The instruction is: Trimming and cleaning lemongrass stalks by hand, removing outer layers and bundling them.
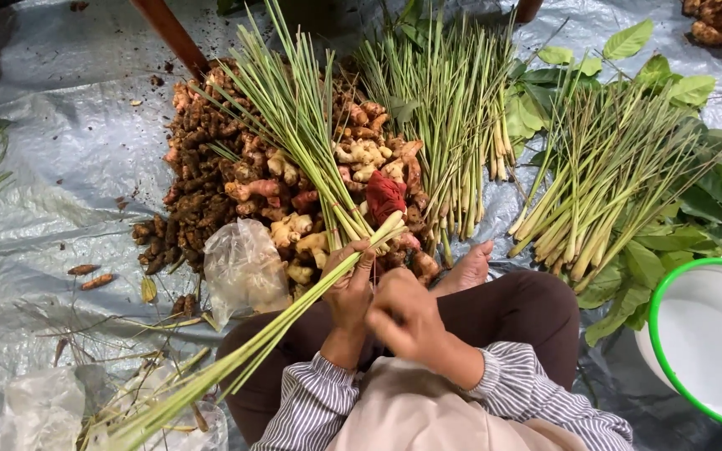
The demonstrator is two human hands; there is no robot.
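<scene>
A lemongrass bundle (294, 125) is gripped at its base by the closed left hand (350, 288), above the lap. The right hand (407, 313) is curled shut just beside it; its contents cannot be determined. Ginger roots (236, 184) lie beyond on the plastic sheet (60, 167), whose left part is open.

Pale green lemongrass stalks (294, 125), brown and tan ginger roots (211, 184), one red rag (384, 196), silver-grey tarp (60, 167), white bowl (712, 334) with bright green rim, dark brown trousers (511, 313), grey-and-white striped sleeves (511, 384)
</scene>
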